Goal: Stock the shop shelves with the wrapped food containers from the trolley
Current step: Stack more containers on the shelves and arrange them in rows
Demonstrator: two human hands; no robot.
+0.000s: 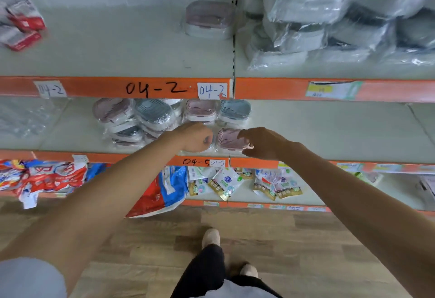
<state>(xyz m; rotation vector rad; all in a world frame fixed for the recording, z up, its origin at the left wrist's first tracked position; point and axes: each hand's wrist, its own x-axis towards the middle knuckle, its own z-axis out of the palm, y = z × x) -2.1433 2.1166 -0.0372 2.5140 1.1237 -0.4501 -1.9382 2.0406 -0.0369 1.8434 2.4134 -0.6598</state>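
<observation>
**Two hands at one pink container on the middle shelf**

Two bare arms reach from below to the middle shelf (329,130), which is pale and smooth with an orange front strip. The right hand (261,143) has its fingers curled around the right side of a pink-lidded container (227,137), a box with rounded corners, ridged lid and shiny clear wrap; it stands at the front edge of the shelf. The left hand (196,137) is closed like a fist just at the left of this container; whether it holds the wrap I cannot tell.

Behind them lie more wrapped containers (153,114) with pink and grey-blue lids, some stacked in a loose pile, two standing side by side. One more pink container (208,19) stands alone on the upper shelf (117,46), and beside it, on the right, is a heap of grey goods in crinkled plastic bags (341,15).

The upper orange strip carries the handwritten "04-2" (155,88) and paper tags with the same text. The lower strip reads "04-5" (196,161), partly covered. Under it hang soft printed sachets (226,183) and red-blue bags (162,194). The floor (306,239) has wood-pattern planks.
</observation>
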